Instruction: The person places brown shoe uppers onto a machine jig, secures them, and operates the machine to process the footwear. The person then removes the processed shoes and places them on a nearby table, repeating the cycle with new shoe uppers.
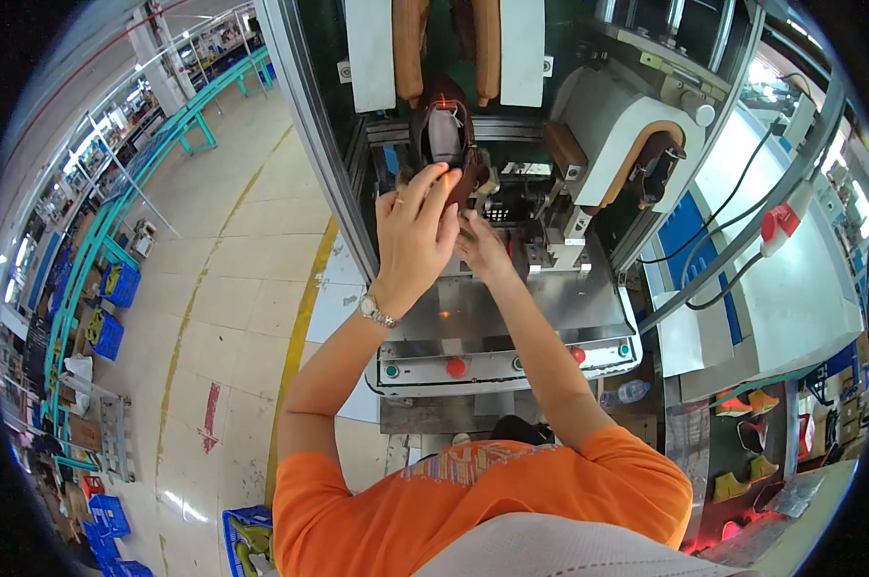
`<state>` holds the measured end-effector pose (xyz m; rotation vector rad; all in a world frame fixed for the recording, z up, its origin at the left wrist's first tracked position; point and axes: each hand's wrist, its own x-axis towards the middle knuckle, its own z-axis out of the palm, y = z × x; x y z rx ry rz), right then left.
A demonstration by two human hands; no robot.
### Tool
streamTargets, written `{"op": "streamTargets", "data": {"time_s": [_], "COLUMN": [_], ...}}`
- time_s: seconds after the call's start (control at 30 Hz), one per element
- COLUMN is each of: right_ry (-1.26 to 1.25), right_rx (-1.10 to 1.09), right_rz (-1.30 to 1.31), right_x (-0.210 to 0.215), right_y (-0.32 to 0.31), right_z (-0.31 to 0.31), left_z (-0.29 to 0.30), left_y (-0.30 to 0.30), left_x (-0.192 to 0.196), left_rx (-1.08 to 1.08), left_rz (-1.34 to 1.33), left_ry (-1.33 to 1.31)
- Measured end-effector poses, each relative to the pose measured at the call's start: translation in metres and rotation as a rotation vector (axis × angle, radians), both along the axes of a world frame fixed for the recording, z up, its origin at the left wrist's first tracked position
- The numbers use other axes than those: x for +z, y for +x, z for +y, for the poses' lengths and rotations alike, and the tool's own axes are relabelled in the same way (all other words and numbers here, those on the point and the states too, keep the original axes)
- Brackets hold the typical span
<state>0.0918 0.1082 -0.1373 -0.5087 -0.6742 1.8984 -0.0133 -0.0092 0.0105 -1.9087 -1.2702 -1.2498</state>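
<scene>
A dark brown shoe upper (420,135) with a grey lining sits in the left station of a machine, below two tan pads (410,53). My left hand (413,226), with a watch at the wrist, lies along the near end of the upper, its fingers closed on that edge. Just to the right and lower, my right hand (483,248) has its fingertips curled at the underside of the same near end. The contact there is partly hidden behind the fingers. A small orange light mark shows on the upper and on my left fingers.
The right station carries another dark upper (657,168) on a white curved arm (617,125). A red button (456,367) and several others line the front panel. Metal frame posts (314,135) flank the machine. At right stands a rack with colourful shoes (732,486).
</scene>
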Motion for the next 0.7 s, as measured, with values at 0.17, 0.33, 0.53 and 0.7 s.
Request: {"op": "streamTargets", "data": {"time_s": [0.17, 0.33, 0.53, 0.7], "right_ry": [-0.167, -0.187, -0.129, -0.031], "right_rx": [0.1, 0.065, 0.036, 0.131], "right_rz": [0.199, 0.174, 0.128, 0.172], "right_x": [-0.031, -0.044, -0.046, -0.078], "right_y": [-0.018, -0.023, -0.022, -0.016], "right_z": [0.039, 0.073, 0.074, 0.1], "left_z": [0.0, 0.007, 0.006, 0.01], "left_y": [0.003, 0.017, 0.006, 0.02], "left_x": [-0.002, -0.013, -0.023, -0.022], "left_rx": [0.142, 0.144, 0.123, 0.138], "left_rz": [0.032, -0.024, -0.047, -0.016], "left_ry": [-0.199, -0.2, -0.213, -0.249]}}
